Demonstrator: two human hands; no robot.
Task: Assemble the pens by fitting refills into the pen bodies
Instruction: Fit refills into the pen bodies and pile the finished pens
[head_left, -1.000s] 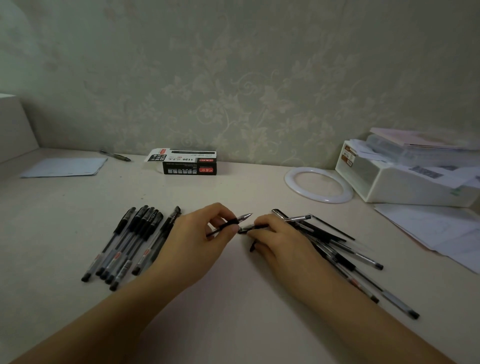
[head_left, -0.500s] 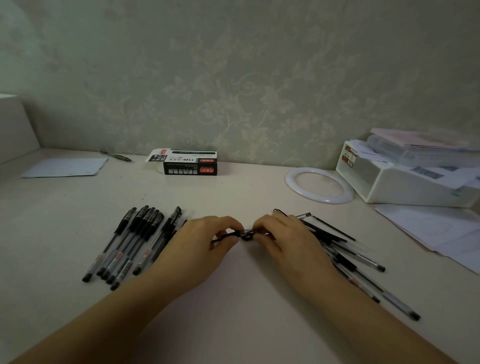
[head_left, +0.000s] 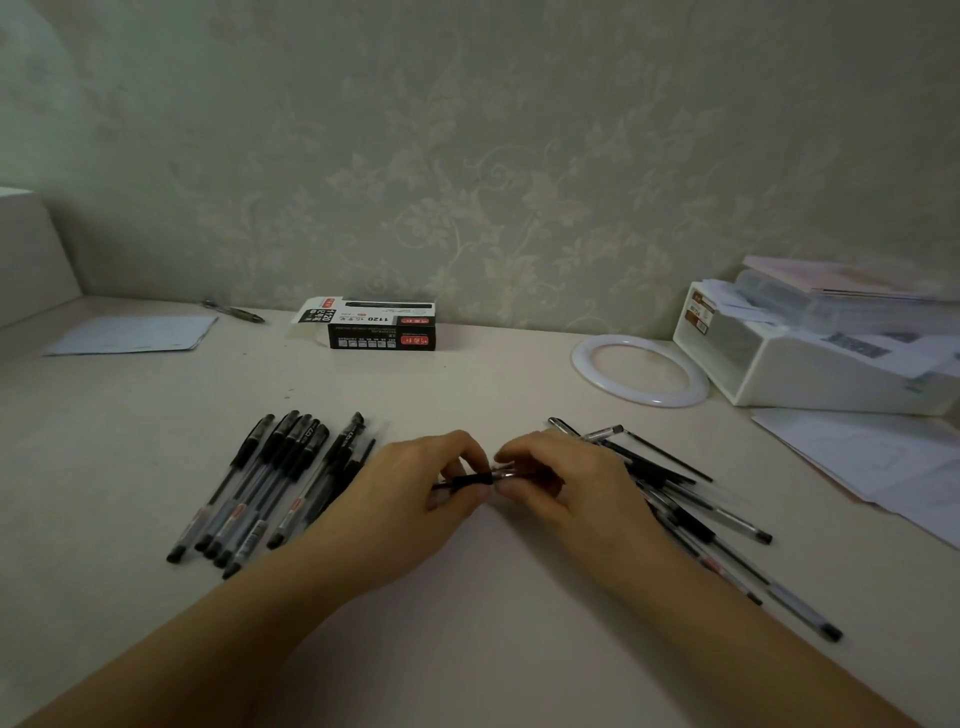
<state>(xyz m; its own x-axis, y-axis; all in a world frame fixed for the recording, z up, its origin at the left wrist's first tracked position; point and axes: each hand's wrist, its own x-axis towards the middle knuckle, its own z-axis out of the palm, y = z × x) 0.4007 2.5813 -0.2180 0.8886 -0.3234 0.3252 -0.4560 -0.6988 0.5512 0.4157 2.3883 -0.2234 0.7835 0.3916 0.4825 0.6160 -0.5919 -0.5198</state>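
Here the left hand (head_left: 415, 493) pinches a black pen (head_left: 467, 479). The right hand (head_left: 566, 483) pinches its silvery tip end, fingers curled.

A black pen box (head_left: 382, 326) (flap open) stands by the wall, a white ring (head_left: 640, 370) beside a white organizer (head_left: 810, 364), and a paper sheet (head_left: 132, 335) far left.
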